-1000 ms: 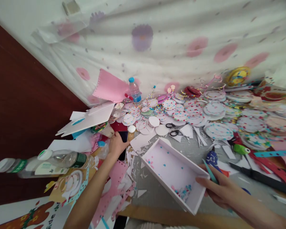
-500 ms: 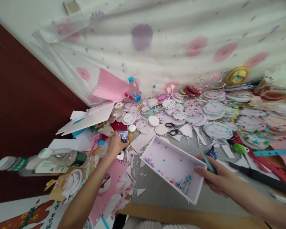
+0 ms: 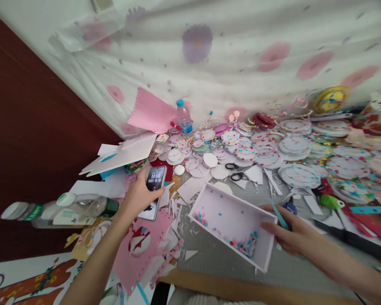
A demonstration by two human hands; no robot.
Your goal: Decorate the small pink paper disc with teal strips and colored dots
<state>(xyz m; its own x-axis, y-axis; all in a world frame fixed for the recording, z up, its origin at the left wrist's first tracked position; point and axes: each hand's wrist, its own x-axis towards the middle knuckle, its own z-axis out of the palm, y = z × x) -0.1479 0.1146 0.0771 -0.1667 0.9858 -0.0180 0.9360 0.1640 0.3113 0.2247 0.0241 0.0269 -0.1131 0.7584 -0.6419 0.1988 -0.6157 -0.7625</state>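
Black-screened phone point(image 3: 156, 178) in the left grip point(image 3: 137, 193) reads 11:15.

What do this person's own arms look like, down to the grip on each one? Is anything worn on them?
The left forearm and right forearm show no sleeves. The left grip and right grip are ordinary human ones, without gloves. No watch, bracelet or ring shows, though parts of both are hidden.

left fingers point(image 3: 156, 194) gripping, right fingers point(image 3: 271, 229) pinching, arms point(image 3: 102, 249) extended
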